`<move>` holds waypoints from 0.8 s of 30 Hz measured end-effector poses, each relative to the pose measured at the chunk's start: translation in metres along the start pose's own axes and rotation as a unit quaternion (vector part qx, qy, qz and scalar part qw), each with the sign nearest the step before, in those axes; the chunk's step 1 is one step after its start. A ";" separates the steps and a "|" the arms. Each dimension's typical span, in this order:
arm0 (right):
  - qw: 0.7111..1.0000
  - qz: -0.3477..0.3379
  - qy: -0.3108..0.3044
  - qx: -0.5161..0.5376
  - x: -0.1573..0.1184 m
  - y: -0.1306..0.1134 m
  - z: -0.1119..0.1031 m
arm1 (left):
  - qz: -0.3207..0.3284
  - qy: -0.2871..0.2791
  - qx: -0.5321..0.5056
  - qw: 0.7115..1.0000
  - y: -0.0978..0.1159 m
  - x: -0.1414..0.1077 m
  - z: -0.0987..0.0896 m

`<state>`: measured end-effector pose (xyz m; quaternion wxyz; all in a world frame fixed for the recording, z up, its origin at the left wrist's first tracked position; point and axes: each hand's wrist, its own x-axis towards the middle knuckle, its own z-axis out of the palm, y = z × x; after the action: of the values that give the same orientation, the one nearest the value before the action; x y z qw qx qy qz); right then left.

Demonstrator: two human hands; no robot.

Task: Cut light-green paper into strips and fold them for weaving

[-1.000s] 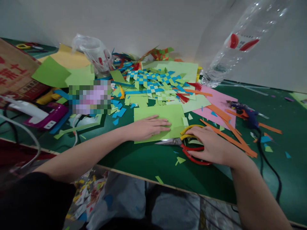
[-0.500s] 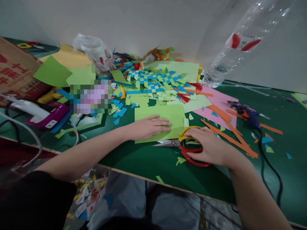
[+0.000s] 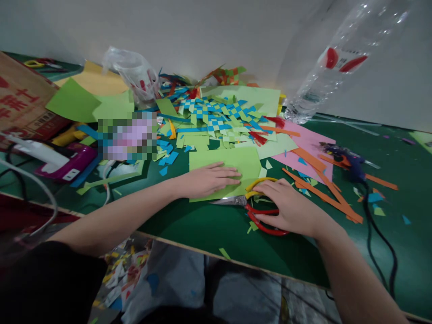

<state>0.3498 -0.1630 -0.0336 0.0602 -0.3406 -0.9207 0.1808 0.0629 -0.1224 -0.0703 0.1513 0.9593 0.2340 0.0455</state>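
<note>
My left hand (image 3: 211,180) lies flat on a light green sheet of paper (image 3: 224,157), fingers stretched out to the right. In my right hand (image 3: 286,202) is a pair of scissors (image 3: 248,201) with one yellow and one red handle; my fingers go through the loops. Its blades point left along the sheet's lower edge, close together, and the handles are spread. Whether the blades touch the paper I cannot tell. A small pale green scrap lies by the sheet's right edge. Beyond the sheet is a heap of woven blue-and-green paper pieces (image 3: 216,112).
Orange paper strips (image 3: 324,195) and a pink sheet (image 3: 286,158) lie to the right, near a dark blue glue gun (image 3: 356,166) with a black cord. A clear plastic bottle (image 3: 320,76) stands behind. At left are a plastic-wrapped cup (image 3: 140,81) and a purple power strip (image 3: 65,164).
My right hand and the scissors have shifted a little to the left along the sheet's lower edge. My left hand stays in place on the paper.
</note>
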 end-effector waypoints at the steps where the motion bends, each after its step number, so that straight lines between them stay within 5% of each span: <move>1: 1.000 -0.002 0.000 -0.001 0.000 0.000 0.000 | 0.001 0.001 -0.001 1.000 0.000 0.000 0.000; 24: 1.000 -0.013 -0.005 -0.002 0.003 -0.006 0.003 | 0.003 0.001 0.001 1.000 -0.003 0.001 0.002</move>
<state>0.3431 -0.1661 -0.0347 0.0568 -0.3279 -0.9257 0.1800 0.0630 -0.1203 -0.0732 0.1501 0.9600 0.2317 0.0470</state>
